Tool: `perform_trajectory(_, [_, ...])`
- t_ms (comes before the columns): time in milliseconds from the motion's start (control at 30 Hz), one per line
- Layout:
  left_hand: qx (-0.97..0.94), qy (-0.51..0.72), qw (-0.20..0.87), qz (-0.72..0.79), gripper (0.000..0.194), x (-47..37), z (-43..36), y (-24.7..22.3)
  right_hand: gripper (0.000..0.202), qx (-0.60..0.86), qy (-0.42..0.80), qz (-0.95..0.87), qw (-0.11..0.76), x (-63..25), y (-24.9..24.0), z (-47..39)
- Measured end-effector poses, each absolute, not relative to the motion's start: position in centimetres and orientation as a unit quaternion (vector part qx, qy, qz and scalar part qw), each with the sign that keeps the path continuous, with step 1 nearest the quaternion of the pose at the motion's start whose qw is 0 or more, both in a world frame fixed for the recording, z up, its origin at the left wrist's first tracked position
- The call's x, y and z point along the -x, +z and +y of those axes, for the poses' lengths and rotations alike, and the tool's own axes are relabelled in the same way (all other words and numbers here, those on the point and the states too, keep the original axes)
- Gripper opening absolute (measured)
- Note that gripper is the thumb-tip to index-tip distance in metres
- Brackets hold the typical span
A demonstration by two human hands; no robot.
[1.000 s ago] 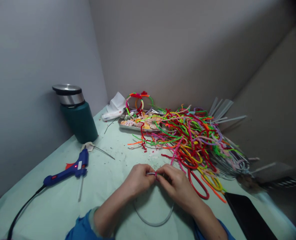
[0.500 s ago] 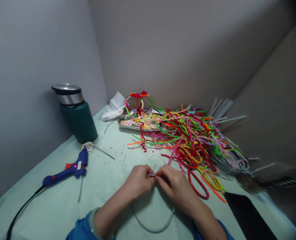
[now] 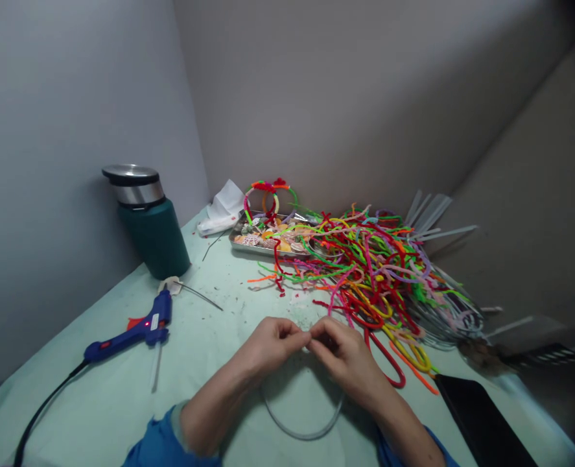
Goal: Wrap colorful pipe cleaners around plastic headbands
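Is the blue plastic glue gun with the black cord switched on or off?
Apparently on: a small red light glows on the blue glue gun.

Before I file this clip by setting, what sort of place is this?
Probably a craft corner: the cloth-covered table beside bare walls holds a blue glue gun, a tangle of bright pipe cleaners and a metal tray of small shell-like pieces.

A bluish-grey wall (image 3: 73,97) is rising on the left, meeting a browner grey wall (image 3: 316,97) in a corner behind the pale green worktop (image 3: 97,415). Soft light is reaching the left; shadow is darkening the far right.
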State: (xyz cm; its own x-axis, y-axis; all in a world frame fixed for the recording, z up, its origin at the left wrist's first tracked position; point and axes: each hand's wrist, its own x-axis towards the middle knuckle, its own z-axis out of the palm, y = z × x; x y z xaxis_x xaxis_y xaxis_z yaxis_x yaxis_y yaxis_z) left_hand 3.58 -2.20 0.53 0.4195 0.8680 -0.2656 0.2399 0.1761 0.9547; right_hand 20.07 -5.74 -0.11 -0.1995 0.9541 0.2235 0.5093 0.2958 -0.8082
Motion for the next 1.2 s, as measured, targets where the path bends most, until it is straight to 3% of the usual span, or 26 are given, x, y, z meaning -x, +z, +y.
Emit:
perform_trajectory(133, [-0.542,0.275,0.626,0.488,0.036,-3.5,-2.1,0.9,0.019,0.489,0.484,-0.604,0.402,-20.6,0.2,-5.7])
perform_trajectory(233, [-0.519,0.291,0.642,0.484,0.036,-3.4,-1.9,1.3,0.03,0.473,0.551,-0.529,0.439,-21.1,0.1,-5.5])
perform_trajectory(533, [-0.49,0.3,0.683,0.452,0.035,-2.9,-1.9,1.5,0.038,0.464,0.587,-0.526,0.404,-22.0,0.4,-5.4])
perform_trajectory(700, [-0.442,0.301,0.731,0.424,0.034,-2.8,-2.0,1.5,0.031,0.441,0.622,-0.514,0.392,-21.7,-0.1,-5.1])
perform_trajectory(1000, [-0.433,0.292,0.764,0.379,0.038,-2.9,-2.3,1.9,0.036,0.472,0.535,-0.576,0.4,-20.9,0.5,-5.1])
perform_trajectory(1200, [-0.469,0.296,0.715,0.427,0.036,-3.0,-2.2,1.6,0.037,0.47,0.522,-0.594,0.392,-21.2,0.1,-5.1])
